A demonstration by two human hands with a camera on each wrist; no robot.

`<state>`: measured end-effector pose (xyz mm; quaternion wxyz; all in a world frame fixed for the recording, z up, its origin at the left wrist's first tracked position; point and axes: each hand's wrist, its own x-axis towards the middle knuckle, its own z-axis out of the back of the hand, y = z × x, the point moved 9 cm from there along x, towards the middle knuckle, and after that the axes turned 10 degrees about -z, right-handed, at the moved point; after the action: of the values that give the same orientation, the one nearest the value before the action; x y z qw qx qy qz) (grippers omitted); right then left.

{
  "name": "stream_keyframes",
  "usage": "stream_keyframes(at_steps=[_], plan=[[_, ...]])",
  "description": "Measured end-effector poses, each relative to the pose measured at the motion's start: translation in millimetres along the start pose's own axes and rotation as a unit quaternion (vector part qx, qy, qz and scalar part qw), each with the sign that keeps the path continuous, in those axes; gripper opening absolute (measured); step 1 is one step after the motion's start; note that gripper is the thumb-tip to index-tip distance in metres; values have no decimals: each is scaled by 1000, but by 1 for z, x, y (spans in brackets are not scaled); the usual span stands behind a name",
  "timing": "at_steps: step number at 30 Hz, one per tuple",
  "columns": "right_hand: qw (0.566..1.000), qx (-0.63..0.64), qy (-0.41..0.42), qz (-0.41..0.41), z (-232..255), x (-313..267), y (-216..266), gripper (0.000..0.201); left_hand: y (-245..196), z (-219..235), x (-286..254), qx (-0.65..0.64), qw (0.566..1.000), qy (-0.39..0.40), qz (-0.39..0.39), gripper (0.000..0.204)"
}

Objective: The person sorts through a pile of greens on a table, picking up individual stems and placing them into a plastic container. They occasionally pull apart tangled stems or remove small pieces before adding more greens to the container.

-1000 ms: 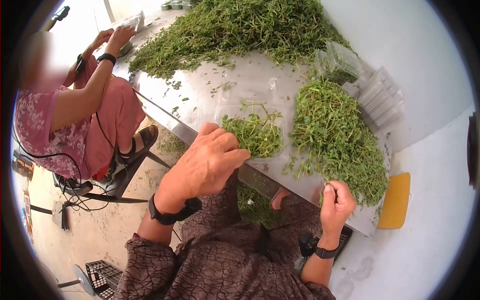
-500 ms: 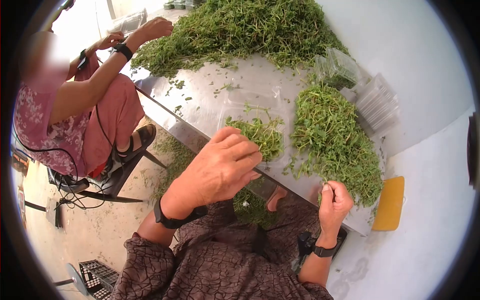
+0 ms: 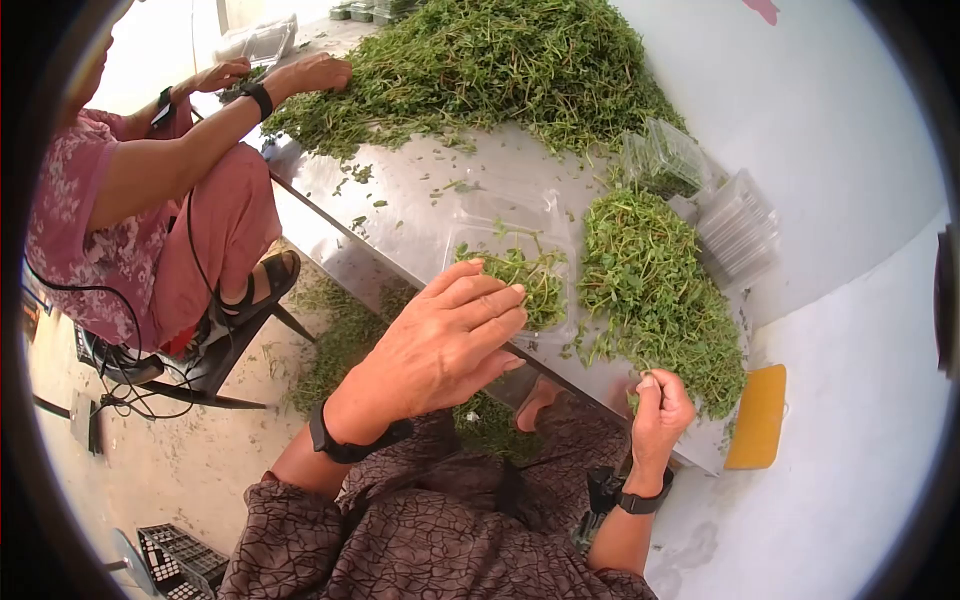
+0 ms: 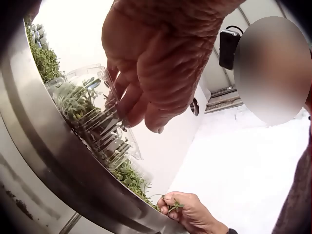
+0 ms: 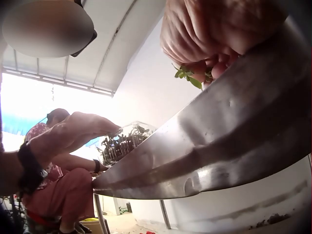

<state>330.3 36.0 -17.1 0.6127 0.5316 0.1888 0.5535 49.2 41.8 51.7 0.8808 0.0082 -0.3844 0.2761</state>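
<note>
A clear plastic clamshell box (image 3: 572, 300) lies with its lid folded back on the metal table, partly filled with leafy green sprigs (image 3: 540, 290). My left hand (image 3: 440, 340) hovers palm down over the box's near left corner, its fingers relaxed and loosely bent. Nothing shows between those fingers in the left wrist view. At the table's front edge, my right hand (image 3: 660, 415) pinches a small green sprig (image 4: 175, 206) between thumb and fingers. Just beyond that hand is a loose heap of sprigs (image 3: 650, 270).
A much larger pile of greens (image 3: 520, 70) covers the table's far side. Stacked empty clamshells (image 3: 738, 225) and a filled box (image 3: 665, 165) stand by the wall. Another person (image 3: 150, 200) sits at left, one hand at the big pile. A yellow board (image 3: 757, 415) leans beside the table's corner.
My left hand has drawn back from the greens in the box, and its fingers have loosened. My right hand keeps its pinch. The other person's hand has reached over to the big pile.
</note>
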Motion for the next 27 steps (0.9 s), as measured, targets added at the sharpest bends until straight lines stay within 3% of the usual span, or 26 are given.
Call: stream_keyframes(at_steps=[5,7,11,13,15,16,19,23,27], plan=[[999,24,-32,28,12,2,32,9,3,-1,-9,5,1000,-22,15,43],[998,39,-46,31,11,2,61,10,3,-13,-10,4,1000,20,5,43],[994,51,-11,97,-11,7,113,11,8,-17,-10,-6,1000,16,7,41],[981,25,45,187,-38,6,142,12,9,-19,-9,-11,1000,16,7,40],[978,11,91,189,-67,9,153,15,9,-20,-10,-11,1000,10,10,40],[972,-3,137,190,-85,9,157,18,10,-19,-11,-10,1000,5,13,40],[966,-13,152,208,-107,14,163,25,7,-15,-11,-7,1000,-6,8,38],[977,-47,96,183,-100,33,152,28,4,-8,-14,-4,999,-45,-9,35],[980,-95,113,136,-110,44,144,25,0,-1,-14,14,996,-80,-29,36]])
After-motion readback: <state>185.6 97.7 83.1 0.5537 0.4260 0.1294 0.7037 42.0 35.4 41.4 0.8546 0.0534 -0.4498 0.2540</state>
